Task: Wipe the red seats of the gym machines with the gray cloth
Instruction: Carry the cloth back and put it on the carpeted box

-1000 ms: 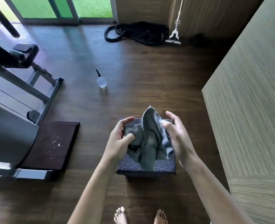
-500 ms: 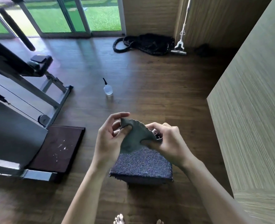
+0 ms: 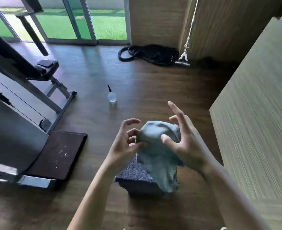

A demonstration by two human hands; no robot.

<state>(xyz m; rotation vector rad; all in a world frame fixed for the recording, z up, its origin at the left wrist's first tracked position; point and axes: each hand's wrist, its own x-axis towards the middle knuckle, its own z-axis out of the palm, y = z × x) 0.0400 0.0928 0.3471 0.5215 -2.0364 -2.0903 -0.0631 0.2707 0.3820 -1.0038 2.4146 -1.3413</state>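
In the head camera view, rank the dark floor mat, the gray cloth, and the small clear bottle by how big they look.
1. dark floor mat
2. gray cloth, though held nearer the camera, so unsure
3. small clear bottle

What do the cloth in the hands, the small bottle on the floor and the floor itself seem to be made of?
The gray cloth looks like soft, matte terry or microfiber: it drapes and bunches between the left hand and right hand. The bottle seems to be translucent plastic with a black nozzle. The floor looks like wood or wood-look laminate, with visible plank grain and a semi-gloss sheen from the window light.
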